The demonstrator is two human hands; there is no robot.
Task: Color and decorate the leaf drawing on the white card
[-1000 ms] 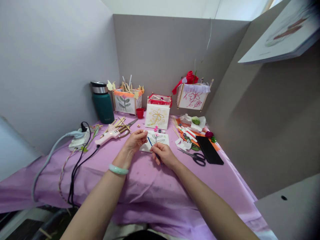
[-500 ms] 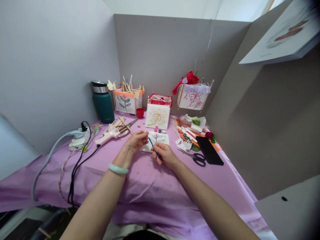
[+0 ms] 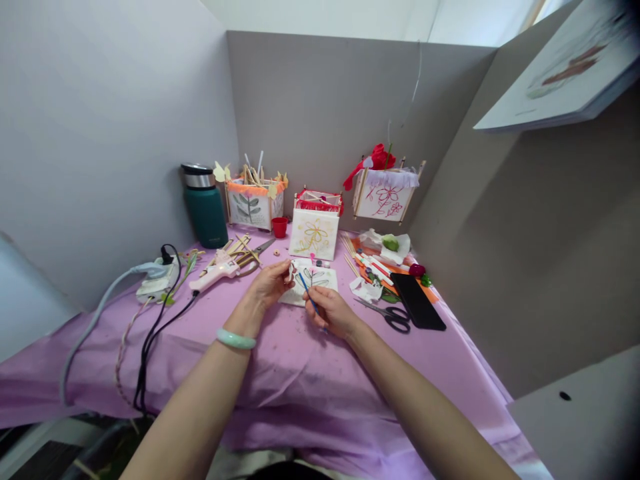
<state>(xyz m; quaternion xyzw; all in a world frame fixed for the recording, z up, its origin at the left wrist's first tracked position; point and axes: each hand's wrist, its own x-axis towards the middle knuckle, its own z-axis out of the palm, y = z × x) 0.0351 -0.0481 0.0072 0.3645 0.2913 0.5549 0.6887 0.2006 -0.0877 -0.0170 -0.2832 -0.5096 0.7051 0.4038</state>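
Observation:
My right hand (image 3: 326,308) is closed around a slim blue paintbrush (image 3: 304,283), its upper end slanting toward my other hand. My left hand (image 3: 273,281) pinches a small white piece, like tissue (image 3: 292,268), between thumb and fingertips; the brush end is close to it, and I cannot tell if they touch. Beneath both hands lies a white square panel (image 3: 329,279) with a dark leafy plant drawn on it, partly covered by my fingers. Small round pots (image 3: 320,264), dark and pale, sit at its far edge beside a pink dot.
Decorated panel boxes stand behind: an orange-trimmed one (image 3: 250,210), a red-trimmed one (image 3: 314,233) and a purple-trimmed one (image 3: 385,202). At left are a teal bottle (image 3: 206,213), pink glue gun (image 3: 217,272) and power strip (image 3: 159,280). Scissors (image 3: 397,319) and a black phone (image 3: 417,300) lie right.
My hands have drawn slightly apart. The brush end has moved away from my left fingertips, and more of the white piece shows there. The camera view has shifted slightly.

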